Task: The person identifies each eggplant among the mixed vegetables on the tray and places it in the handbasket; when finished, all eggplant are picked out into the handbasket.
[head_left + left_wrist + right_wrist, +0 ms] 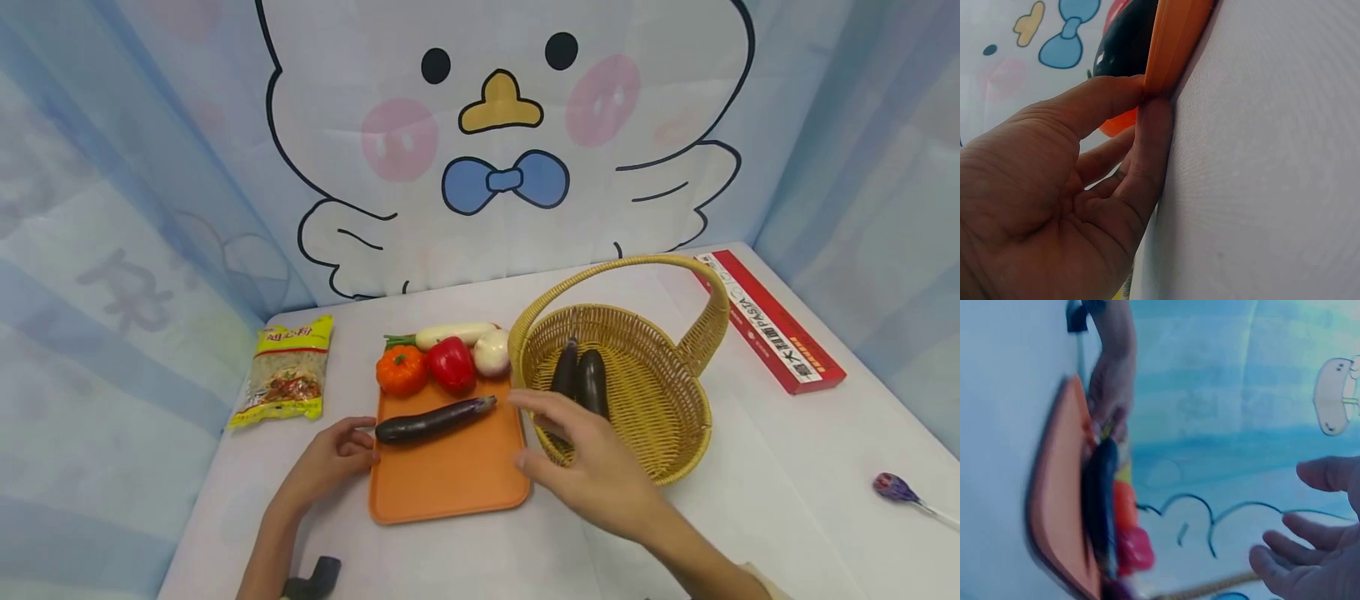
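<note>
Eggplant lay aslant on the tray; left hand pinched the tray's left edge, right hand — fingers loosely spread, empty — hung by its right edge. Eggplant judged light, firm, slick-skinned, easily bruised; best taken mid-body, thumb opposite fingers.

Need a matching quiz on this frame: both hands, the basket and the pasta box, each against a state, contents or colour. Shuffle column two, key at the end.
Column one
1. left hand
2. right hand
3. wicker basket
4. pasta box

Column two
A. has eggplants inside
B. mostly red, lying flat
C. fingers spread, holding nothing
D. pinches the edge of the orange tray

Right pairs: 1-D, 2-C, 3-A, 4-B
</note>
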{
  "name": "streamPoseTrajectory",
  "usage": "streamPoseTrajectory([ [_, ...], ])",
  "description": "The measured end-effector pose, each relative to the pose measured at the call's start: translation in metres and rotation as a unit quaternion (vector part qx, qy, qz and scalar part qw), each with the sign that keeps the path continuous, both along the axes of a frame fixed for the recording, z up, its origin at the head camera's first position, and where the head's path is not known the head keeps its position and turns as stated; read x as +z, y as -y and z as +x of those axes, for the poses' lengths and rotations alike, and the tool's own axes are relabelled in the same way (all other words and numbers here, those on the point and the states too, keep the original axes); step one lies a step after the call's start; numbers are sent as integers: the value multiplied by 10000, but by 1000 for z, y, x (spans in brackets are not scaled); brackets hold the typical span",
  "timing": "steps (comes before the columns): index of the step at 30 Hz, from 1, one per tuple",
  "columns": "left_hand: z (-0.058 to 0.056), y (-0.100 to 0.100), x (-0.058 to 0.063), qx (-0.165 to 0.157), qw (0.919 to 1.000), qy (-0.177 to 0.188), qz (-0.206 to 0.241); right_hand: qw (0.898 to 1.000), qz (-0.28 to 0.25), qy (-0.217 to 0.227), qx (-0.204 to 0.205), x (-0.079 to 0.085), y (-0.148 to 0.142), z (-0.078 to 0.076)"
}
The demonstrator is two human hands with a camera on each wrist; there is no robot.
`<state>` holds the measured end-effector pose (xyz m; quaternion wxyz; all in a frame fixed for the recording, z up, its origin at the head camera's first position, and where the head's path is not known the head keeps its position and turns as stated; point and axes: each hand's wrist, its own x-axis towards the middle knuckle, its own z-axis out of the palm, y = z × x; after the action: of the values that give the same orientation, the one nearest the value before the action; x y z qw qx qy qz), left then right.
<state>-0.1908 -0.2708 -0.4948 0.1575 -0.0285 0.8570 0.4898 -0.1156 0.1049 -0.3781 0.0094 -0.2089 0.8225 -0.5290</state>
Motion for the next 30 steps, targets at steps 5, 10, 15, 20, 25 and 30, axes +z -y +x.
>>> streamPoseTrajectory([
  [5,-2,0,-2,30,10000,51,-5,9978,-528,386,-108,-22,25,3],
  [10,-1,0,-1,64,10000,38,-52,9953,-614,698,-282,-34,41,-2],
  [15,0,-2,1,53,10000,10,-76,9923,-434,994,-604,-43,53,-10],
  [20,-1,-2,0,97,9999,48,-93,9900,-187,974,-998,-54,63,-21],
  [25,-1,0,0,27,9999,6,-102,9901,118,801,-1150,-67,71,-33],
  [30,-1,0,-1,84,9999,45,-101,9889,177,754,-1269,-79,77,-44],
])
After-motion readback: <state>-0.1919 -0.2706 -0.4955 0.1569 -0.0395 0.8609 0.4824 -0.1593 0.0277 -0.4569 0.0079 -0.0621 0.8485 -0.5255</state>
